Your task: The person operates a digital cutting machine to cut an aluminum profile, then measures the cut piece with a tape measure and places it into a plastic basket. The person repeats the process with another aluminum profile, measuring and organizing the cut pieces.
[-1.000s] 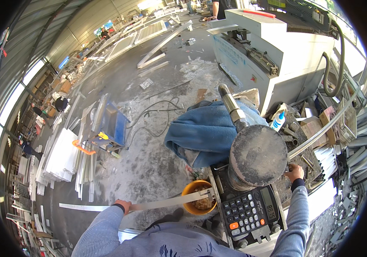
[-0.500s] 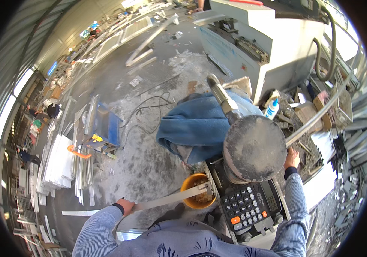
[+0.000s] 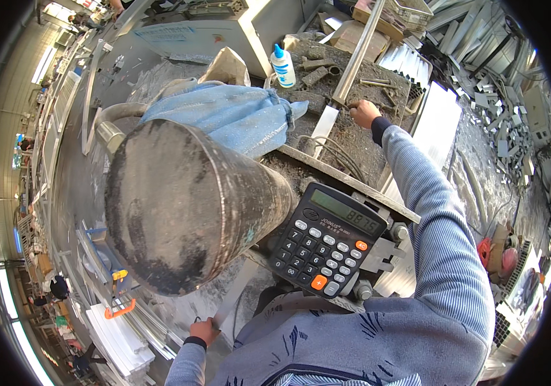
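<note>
My left hand point(image 3: 202, 330) grips the near end of a long pale metal strip point(image 3: 233, 297) that runs under a big dusty grey cylinder point(image 3: 188, 206). My right hand point(image 3: 364, 112) rests far out on the dusty machine bed, fingers closed on a long silver metal bar point(image 3: 354, 59) that slants toward the upper right. Between my arms a black calculator point(image 3: 327, 239) with an orange key lies tilted on the machine.
A blue cloth point(image 3: 227, 117) lies heaped behind the cylinder. A white bottle with a blue cap point(image 3: 282, 65) stands on the bed near black cables point(image 3: 330, 153). White profiles point(image 3: 119, 338) are stacked at lower left, and metal offcuts point(image 3: 505, 122) lie scattered at right.
The view has swung down and closer to the machine, so the cylinder now fills the middle. My right hand has reached farther out along the silver bar. The orange bucket is out of sight.
</note>
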Demonstrator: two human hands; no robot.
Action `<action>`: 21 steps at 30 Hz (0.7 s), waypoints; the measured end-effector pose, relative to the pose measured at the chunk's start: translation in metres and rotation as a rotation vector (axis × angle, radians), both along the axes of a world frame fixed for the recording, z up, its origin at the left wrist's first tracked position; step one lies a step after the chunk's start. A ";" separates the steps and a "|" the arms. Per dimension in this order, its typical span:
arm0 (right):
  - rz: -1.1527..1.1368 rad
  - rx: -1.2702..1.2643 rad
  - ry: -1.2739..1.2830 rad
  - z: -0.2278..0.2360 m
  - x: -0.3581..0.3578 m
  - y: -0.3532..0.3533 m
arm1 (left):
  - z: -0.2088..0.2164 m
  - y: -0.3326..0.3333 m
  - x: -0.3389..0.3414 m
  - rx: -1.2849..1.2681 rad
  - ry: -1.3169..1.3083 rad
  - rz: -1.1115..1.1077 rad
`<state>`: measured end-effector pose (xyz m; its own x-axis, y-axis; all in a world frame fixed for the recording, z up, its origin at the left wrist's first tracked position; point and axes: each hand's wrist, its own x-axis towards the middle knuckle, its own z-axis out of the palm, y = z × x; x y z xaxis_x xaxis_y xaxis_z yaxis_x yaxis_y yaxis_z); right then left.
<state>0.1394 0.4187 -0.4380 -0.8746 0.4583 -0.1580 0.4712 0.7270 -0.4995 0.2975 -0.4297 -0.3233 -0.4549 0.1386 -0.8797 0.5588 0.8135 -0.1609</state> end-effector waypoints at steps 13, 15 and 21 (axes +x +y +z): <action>0.043 0.157 -0.302 0.047 -0.027 -0.002 | 0.003 0.010 -0.001 0.022 0.066 -0.026; 0.036 0.177 -0.314 0.051 -0.026 -0.004 | 0.001 0.010 -0.001 0.036 0.054 0.000; 0.042 0.339 -0.210 0.047 -0.018 -0.009 | 0.003 0.009 -0.002 0.057 0.037 0.004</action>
<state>0.1214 0.4096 -0.3911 -0.8584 0.4800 -0.1811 0.5040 0.8548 -0.1237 0.2951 -0.4208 -0.3205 -0.4874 0.1867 -0.8530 0.5505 0.8240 -0.1342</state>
